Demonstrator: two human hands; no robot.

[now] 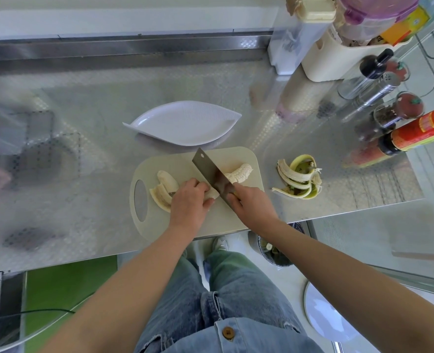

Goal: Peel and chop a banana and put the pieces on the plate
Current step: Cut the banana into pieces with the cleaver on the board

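Head view: banana is being pinched by left hand, just left of knife being gripped by right hand.

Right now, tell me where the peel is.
In the head view the peel lies on the counter, just right of the cutting board and apart from it, near the red-labelled bottle.

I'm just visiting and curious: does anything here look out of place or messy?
Little stands out. The banana peel lies on the bare counter to the right of the cutting board, and the board sits close to the counter's near edge. Nothing looks spilled or broken.
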